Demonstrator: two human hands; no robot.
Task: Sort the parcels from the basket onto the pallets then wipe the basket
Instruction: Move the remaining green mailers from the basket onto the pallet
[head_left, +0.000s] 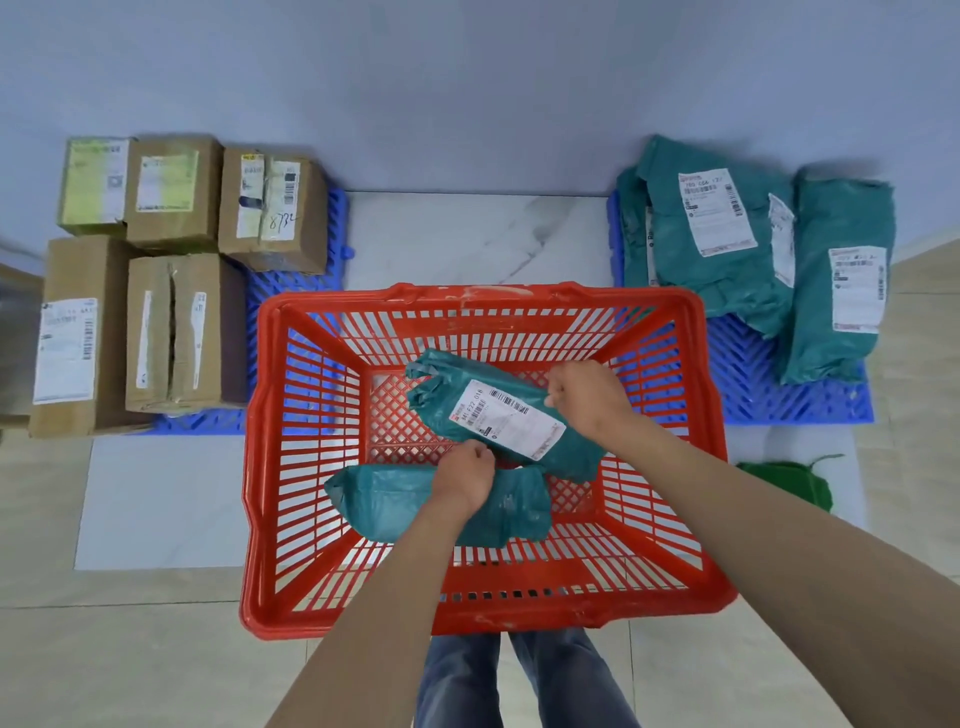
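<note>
Both forearms reach into the red basket (262, 467). The left hand (464, 479) and right hand (587, 397) pinch opposite edges of a labelled teal bag (498, 415), its long axis running from upper left to lower right. A second bag (384, 501) lies crosswise beneath. Boxes (174, 192) fill the left pallet (291, 291); teal bags (722, 234) fill the right pallet (748, 374).

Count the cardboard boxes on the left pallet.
5. Back row: green-labelled box, middle box, box marked 8732. Front row: tall box, split-top box. Others may hide behind or beneath.
</note>
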